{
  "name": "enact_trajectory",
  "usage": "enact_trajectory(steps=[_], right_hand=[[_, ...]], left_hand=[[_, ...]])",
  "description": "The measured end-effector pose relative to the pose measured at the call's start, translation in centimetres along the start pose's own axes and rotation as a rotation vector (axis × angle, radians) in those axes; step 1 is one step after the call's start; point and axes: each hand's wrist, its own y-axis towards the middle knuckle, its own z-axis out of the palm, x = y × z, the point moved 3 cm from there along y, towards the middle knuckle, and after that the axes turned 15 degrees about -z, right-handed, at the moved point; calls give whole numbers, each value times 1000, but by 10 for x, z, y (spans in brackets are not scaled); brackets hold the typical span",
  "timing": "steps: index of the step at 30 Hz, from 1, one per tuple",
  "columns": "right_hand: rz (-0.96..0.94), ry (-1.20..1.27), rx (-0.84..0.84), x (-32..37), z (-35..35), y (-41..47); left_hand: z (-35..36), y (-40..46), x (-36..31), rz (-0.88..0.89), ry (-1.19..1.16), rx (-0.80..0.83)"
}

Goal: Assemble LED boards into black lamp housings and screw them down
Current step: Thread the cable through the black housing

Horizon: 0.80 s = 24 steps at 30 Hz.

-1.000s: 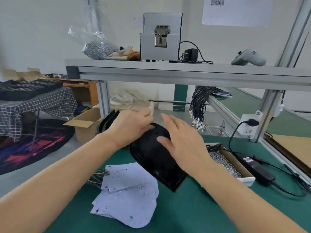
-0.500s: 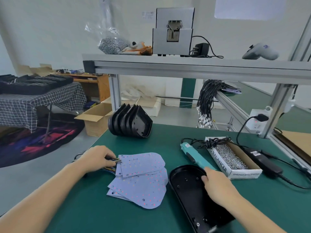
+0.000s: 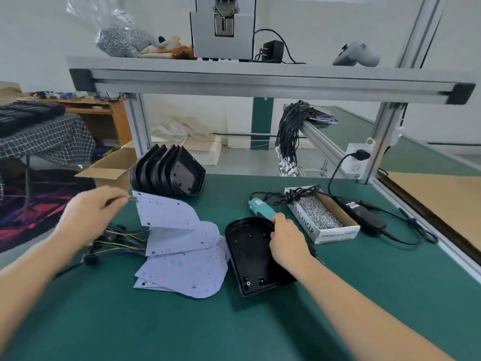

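Green matting covers the workbench, which stands under an aluminium-framed shelf against a white wall. At the centre of the mat lies a black lamp housing, open side up, its rounded end toward 12 o'clock. The right hand sits on the housing's 3 o'clock rim, fingers curled over the edge and gripping it. At 9 o'clock from the housing, touching or just beside it, lies a loose pile of pale LED boards with coloured wires trailing off toward 9 o'clock. The left hand pinches the wired corner of the top LED board between thumb and fingertips, closed tight on it, so that this board stands tilted up from the pile with its far corner raised toward 11 o'clock. At 11 o'clock from the housing, a row of empty black housings stands on edge, nested together. At 1 o'clock, a teal electric screwdriver lies just beyond the right hand's fingertips. Farther toward 2 o'clock sits a white cardboard box of screws, with a coiled black cord on its far end and a black power adapter beside it
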Motion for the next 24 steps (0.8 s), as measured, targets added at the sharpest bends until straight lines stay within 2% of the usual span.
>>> enact_trajectory(steps=[4,6,7,9,12,13,15,17,19,21,24], right_hand=[[-18,-70,38,8,-2,-1],[-89,-113,32,18,-9,-2],[-149,-97,-8,25,-16,-2],[-302,128,-127,50,-36,-2],[-624,541,-198,111,-78,-2],[-722,602,-194,131,-90,-2],[-854,554,-207,155,-107,1],[-851,410,-219,163,-121,6],[-783,344,-206,155,-134,11],[-706,457,-232,135,-151,13],[-550,768,-256,96,-177,10]], left_hand=[[-39,8,-2,94,-83,-164],[-65,12,-11,184,-67,-261],[-76,15,-19,230,-47,-258],[-93,13,-51,372,-1,-298],[-88,-19,-124,755,160,-461],[-84,-33,-144,858,179,-481],[-75,-50,-173,967,178,-506],[-67,-55,-181,955,101,-540],[-60,-52,-173,798,-46,-497],[-48,-34,-148,564,-47,-394],[-11,-12,-89,224,133,-130]])
